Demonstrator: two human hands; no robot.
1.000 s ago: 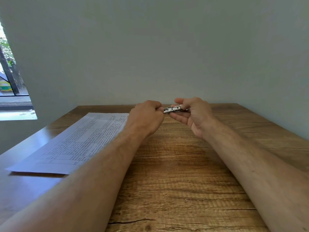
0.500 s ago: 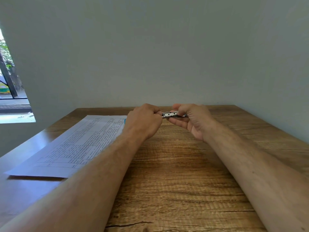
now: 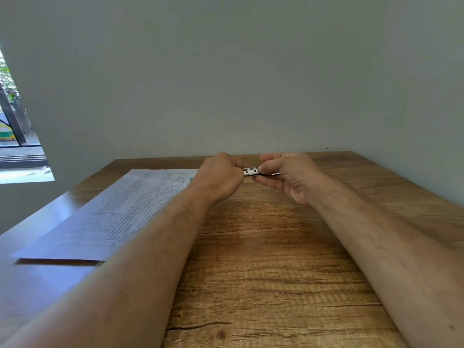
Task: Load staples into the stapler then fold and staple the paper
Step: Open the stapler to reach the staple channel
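stapler (image 3: pixel 251 171) mostly hidden by hands, paper (image 3: pixel 120 212) print unreadable

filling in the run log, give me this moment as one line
step: loading stapler | left hand: closed at stapler end | right hand: holds stapler | paper: flat on table, unfolded

The table (image 3: pixel 263 259) stands with its far edge against the wall (image 3: pixel 226 84). The printed paper (image 3: pixel 118 212) lies flat on the left half of the table, from near the far edge toward the left edge. Near the far edge, at the middle, the left hand (image 3: pixel 221 179) and the right hand (image 3: pixel 288 174) hold the stapler (image 3: pixel 252 171) between them, above the table. A window (image 3: pixel 15 136) is at the left.
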